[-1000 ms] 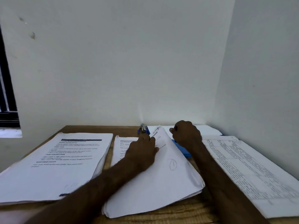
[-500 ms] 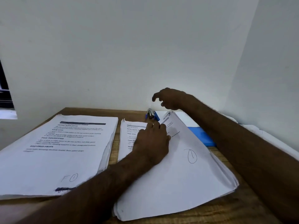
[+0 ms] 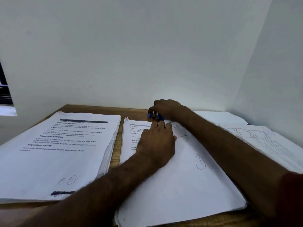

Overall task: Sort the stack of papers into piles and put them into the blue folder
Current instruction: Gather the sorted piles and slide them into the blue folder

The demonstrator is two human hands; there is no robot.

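The right hand (image 3: 165, 108) curls its fingers round the small blue stapler (image 3: 155, 116), while the left hand (image 3: 157, 143) presses flat fingers on the smooth white paper stack (image 3: 180, 185).

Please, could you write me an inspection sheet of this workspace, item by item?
Surface: wooden table, mostly covered by paper.
Job's things: left pile marked "F 1"; middle pile, top sheets skewed; right pile of printed tables near the right wall; blue folder not seen.
Clutter: blue stapler at the table's far edge.
Grippers: left hand rests flat on the middle pile; right hand has its fingers curled round the stapler.
Cables: nothing seen.
Surroundings: white walls meeting in a corner; dark window frame at left.
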